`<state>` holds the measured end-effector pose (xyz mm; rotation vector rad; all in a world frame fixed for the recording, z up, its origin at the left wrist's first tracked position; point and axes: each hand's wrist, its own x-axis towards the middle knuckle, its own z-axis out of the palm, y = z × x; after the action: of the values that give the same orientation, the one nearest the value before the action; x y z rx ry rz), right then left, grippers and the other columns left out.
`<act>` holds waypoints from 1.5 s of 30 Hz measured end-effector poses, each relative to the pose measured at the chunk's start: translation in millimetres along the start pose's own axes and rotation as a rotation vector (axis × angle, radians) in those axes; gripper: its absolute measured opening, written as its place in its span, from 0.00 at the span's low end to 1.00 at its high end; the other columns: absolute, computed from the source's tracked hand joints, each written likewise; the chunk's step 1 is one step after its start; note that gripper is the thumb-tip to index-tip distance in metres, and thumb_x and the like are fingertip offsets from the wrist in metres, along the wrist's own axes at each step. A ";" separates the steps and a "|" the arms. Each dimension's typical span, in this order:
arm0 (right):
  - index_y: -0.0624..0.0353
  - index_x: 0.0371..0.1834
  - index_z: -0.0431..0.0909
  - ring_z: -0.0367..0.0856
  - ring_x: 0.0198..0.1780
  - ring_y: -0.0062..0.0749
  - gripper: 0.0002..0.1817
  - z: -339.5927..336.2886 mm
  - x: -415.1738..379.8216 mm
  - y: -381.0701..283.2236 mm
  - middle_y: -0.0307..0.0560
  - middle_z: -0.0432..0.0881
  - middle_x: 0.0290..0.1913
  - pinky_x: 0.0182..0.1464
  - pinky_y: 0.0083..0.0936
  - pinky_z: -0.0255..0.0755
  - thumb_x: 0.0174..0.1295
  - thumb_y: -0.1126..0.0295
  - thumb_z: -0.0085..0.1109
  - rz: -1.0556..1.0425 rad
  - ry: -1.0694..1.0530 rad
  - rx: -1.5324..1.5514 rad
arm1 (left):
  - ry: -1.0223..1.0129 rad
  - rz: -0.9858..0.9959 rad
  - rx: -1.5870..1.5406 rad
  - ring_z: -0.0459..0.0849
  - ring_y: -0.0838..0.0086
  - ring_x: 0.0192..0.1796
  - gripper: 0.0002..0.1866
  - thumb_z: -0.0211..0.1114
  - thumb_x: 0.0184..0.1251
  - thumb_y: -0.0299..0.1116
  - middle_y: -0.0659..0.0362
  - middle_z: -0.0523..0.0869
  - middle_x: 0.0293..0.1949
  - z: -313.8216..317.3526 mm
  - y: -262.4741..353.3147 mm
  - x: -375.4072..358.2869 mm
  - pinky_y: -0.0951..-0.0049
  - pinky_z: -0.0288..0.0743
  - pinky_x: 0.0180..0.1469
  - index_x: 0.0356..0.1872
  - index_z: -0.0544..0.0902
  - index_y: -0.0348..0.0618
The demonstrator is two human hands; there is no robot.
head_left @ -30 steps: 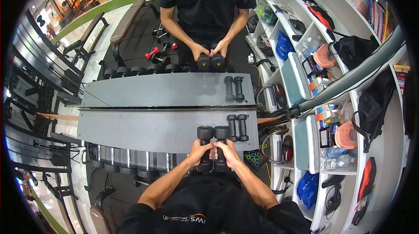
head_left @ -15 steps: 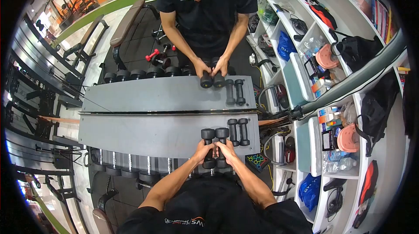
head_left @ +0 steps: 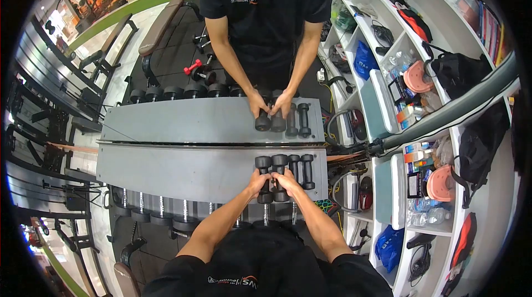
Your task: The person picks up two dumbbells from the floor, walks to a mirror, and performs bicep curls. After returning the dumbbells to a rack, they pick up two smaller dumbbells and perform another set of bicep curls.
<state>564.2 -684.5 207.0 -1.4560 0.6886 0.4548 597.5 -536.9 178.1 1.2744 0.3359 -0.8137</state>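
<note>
Two larger black dumbbells lie side by side near the right end of a grey board (head_left: pixel 166 172). My left hand (head_left: pixel 258 183) is closed around the handle of the left dumbbell (head_left: pixel 264 162). Around the handle of the right dumbbell (head_left: pixel 280 162) my right hand (head_left: pixel 286 182) is closed as well. The fingertips of both hands nearly meet between the handles. Just right of them, parallel on the board, lie two slimmer dumbbells, a nearer one (head_left: pixel 294 170) and an outer one (head_left: pixel 307 171).
Beyond the board, a mirror reflects my arms (head_left: pixel 230 64), the board and the room. More dumbbells (head_left: pixel 185 225) sit on a rack below the board's near edge. White shelves (head_left: pixel 396 283) with bags and bottles stand right. A bench (head_left: pixel 127 280) is at lower left.
Both hands and the two larger dumbbells have moved forward, farther onto the board. They now line up with the slimmer pair, which appears slightly shifted with the view.
</note>
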 end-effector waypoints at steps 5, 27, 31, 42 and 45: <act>0.62 0.39 0.80 0.79 0.28 0.27 0.08 -2.8 4.7 -14.9 0.43 0.81 0.32 0.31 0.29 0.74 0.61 0.70 0.64 0.033 0.016 -0.002 | 0.061 -0.022 0.091 0.85 0.68 0.35 0.22 0.71 0.59 0.28 0.52 0.83 0.39 0.1 0.9 18.7 0.64 0.82 0.35 0.51 0.71 0.37; 0.56 0.43 0.76 0.77 0.28 0.26 0.13 -9.7 41.4 19.4 0.40 0.78 0.30 0.30 0.28 0.75 0.69 0.60 0.65 0.111 -0.038 0.194 | 0.209 -0.117 0.614 0.88 0.53 0.51 0.33 0.74 0.54 0.44 0.39 0.87 0.50 0.6 9.0 38.9 0.57 0.82 0.51 0.54 0.79 0.27; 0.56 0.45 0.74 0.78 0.29 0.27 0.14 -14.7 49.5 30.2 0.40 0.78 0.31 0.33 0.27 0.76 0.70 0.59 0.64 0.110 -0.080 0.298 | 0.200 -0.119 0.747 0.88 0.49 0.52 0.31 0.74 0.54 0.47 0.36 0.87 0.47 2.4 15.5 39.0 0.56 0.81 0.52 0.49 0.82 0.26; 0.62 0.49 0.76 0.82 0.33 0.30 0.21 -5.5 51.1 30.4 0.45 0.83 0.37 0.38 0.32 0.75 0.70 0.53 0.62 0.082 0.004 0.056 | 0.133 0.108 1.229 0.82 0.36 0.56 0.48 0.59 0.60 0.72 0.31 0.84 0.49 -19.1 5.4 43.6 0.50 0.78 0.57 0.54 0.79 0.26; 0.63 0.54 0.74 0.82 0.31 0.30 0.25 -2.6 43.0 23.3 0.46 0.83 0.41 0.39 0.33 0.76 0.69 0.52 0.63 0.086 0.060 -0.015 | 0.125 0.043 1.141 0.81 0.37 0.58 0.50 0.58 0.60 0.74 0.30 0.83 0.52 -15.2 7.4 32.7 0.49 0.76 0.59 0.58 0.76 0.27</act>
<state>579.8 -690.4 160.9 -1.4635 0.7993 0.4852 628.2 -533.7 158.1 2.3860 -0.1085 -0.9124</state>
